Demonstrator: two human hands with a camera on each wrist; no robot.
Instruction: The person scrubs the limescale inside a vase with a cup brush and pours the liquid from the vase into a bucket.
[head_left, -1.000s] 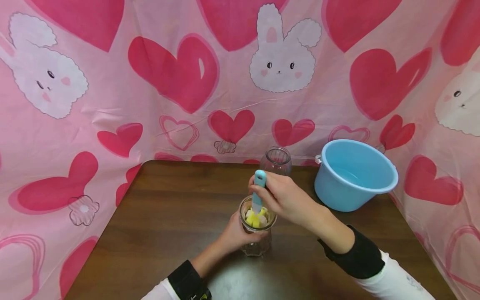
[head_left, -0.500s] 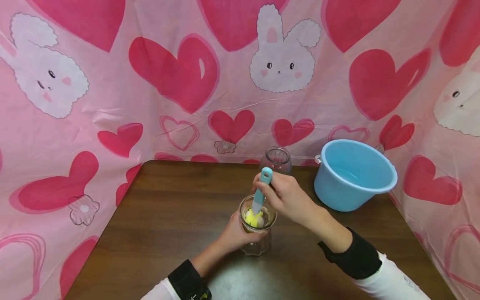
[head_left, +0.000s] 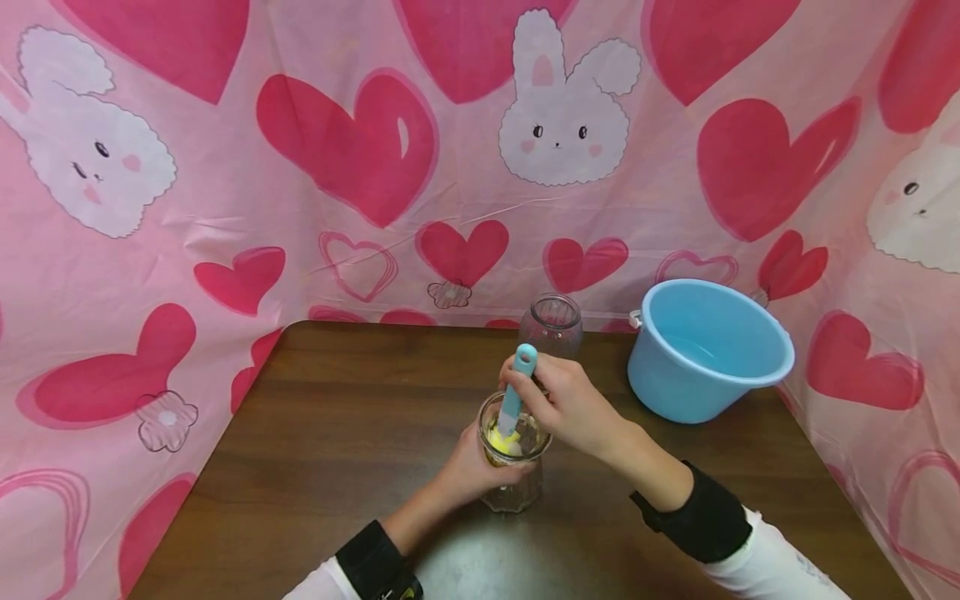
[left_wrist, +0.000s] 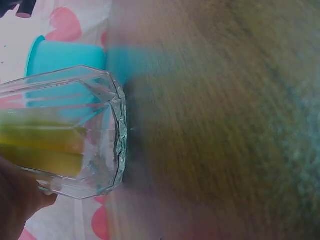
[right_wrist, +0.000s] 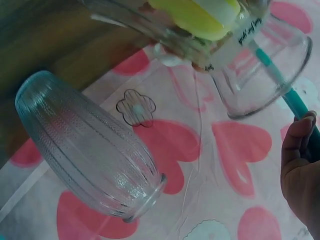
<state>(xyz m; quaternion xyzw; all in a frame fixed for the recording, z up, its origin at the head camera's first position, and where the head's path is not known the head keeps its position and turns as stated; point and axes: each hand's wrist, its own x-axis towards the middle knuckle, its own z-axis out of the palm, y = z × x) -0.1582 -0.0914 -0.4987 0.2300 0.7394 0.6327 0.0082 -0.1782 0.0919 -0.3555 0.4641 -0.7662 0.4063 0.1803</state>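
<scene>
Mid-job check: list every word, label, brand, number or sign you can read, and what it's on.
On the held glass jar or the blue-handled spatula, can't tell which: slanted dark lettering, perhaps "for" in the middle, rest too blurred.
Same place: shorter lettering, too small to read.
Left wrist strap: small marks, unreadable.
No brand or number is legible.

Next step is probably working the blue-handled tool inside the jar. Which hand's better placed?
Right, I'd say. The right hand grips the blue-handled tool, whose lower end is inside the glass jar. The left hand is occupied holding the jar.
</scene>
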